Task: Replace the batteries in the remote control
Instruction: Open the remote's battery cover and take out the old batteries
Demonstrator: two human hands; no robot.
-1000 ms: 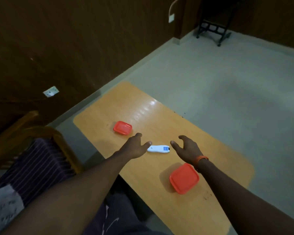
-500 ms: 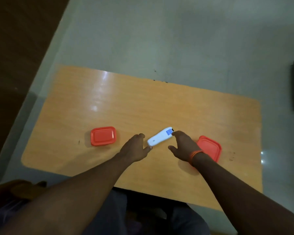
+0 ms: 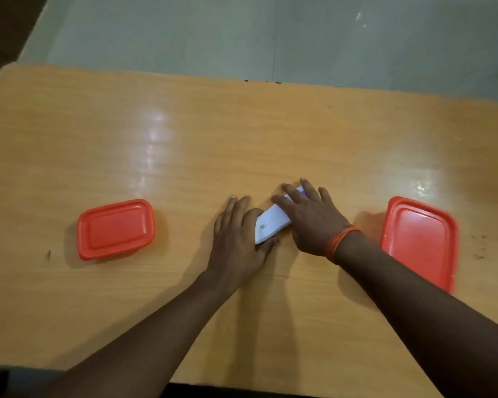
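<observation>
On the table (image 3: 184, 124), the flat left hand (image 3: 236, 235) and spread right hand (image 3: 309, 218) touch the remote (image 3: 270, 225).

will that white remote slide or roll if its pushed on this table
Likely slides rather than rolls: the remote looks flat and boxy, and the table is glossy. Probably stiff and light, being a slim plastic shell. Its smooth casing may slip, so using both the left hand and right hand seems sensible.
</observation>
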